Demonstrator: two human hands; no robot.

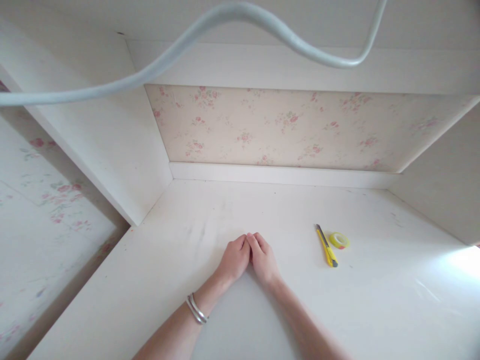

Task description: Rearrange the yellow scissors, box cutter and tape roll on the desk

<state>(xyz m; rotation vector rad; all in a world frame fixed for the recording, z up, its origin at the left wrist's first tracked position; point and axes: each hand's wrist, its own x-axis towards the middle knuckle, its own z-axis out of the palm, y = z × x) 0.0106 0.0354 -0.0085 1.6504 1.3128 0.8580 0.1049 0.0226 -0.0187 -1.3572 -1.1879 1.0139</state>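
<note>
Broadly, a white desk (187,300) with a smooth, matte, faintly scuffed top fills the lower view, boxed in by flat white side panels and a low white ledge at the back. Behind that ledge runs a cream wallpaper panel (285,127) printed with small pink roses; the same pattern shows on the wall at the far left. A pale, round-sectioned cable (157,67) loops in a soft wave across the top of the view.

Both hands lie palm-down on the desk near its middle, empty, fingers loosely curled: the left hand (233,261) and right hand (264,261) touch at the knuckles. Two thin silver bangles (196,309) ring the left wrist.

Well to the right of the hands lies a slim yellow utility knife (327,246), and just beside it, a small flat roll of yellow tape (339,240).
</note>
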